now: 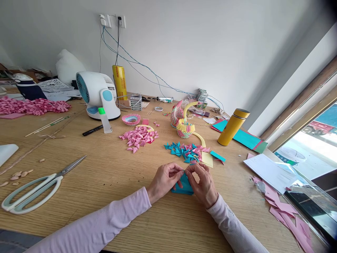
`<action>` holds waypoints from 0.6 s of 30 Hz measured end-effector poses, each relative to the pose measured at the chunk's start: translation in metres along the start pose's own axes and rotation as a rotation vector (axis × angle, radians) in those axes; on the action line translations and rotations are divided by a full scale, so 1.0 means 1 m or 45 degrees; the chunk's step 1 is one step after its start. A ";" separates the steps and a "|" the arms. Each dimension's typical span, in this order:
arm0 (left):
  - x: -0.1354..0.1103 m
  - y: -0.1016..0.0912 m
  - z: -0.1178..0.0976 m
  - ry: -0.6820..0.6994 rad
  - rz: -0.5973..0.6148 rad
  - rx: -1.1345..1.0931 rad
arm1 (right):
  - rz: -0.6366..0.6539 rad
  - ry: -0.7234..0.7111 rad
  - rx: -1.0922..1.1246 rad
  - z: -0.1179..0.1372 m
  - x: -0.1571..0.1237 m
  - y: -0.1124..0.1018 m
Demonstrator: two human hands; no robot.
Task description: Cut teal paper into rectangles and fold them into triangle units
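While teal paper (185, 186) is pinched by left hand (165, 180) and right hand (202, 183), hands noted close together at its far edge; paper located on near part of counter (163, 225), just short of folded teal triangles (178, 150). For crisp crease, edges judged best kept aligned, pressure evenly applied.

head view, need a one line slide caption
Left hand and right hand pinch blue paper near blue and pink folded triangles on a wooden table.
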State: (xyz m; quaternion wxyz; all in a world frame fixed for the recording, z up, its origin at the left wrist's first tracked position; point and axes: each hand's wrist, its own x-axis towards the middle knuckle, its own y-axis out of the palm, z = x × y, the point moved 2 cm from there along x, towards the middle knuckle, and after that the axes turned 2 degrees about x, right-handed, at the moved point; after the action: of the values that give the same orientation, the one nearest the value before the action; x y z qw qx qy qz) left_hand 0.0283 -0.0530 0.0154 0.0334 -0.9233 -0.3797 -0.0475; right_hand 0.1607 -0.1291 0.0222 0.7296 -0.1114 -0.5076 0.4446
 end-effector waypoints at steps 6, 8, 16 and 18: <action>0.001 0.002 0.004 -0.056 0.018 -0.056 | -0.016 -0.133 -0.146 0.004 0.002 -0.002; 0.000 0.002 0.003 -0.066 0.009 -0.078 | -0.012 -0.184 -0.200 0.006 0.003 -0.004; 0.000 0.002 0.000 -0.087 -0.037 -0.116 | 0.022 -0.328 -0.445 0.011 0.003 -0.005; 0.000 0.002 0.000 -0.079 -0.052 -0.123 | 0.015 -0.336 -0.462 0.012 0.001 -0.005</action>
State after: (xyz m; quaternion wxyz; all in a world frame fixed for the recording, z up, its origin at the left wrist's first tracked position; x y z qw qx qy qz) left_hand 0.0296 -0.0542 0.0156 -0.0238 -0.9169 -0.3966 -0.0378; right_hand 0.1532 -0.1342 0.0316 0.6222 -0.1845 -0.6697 0.3611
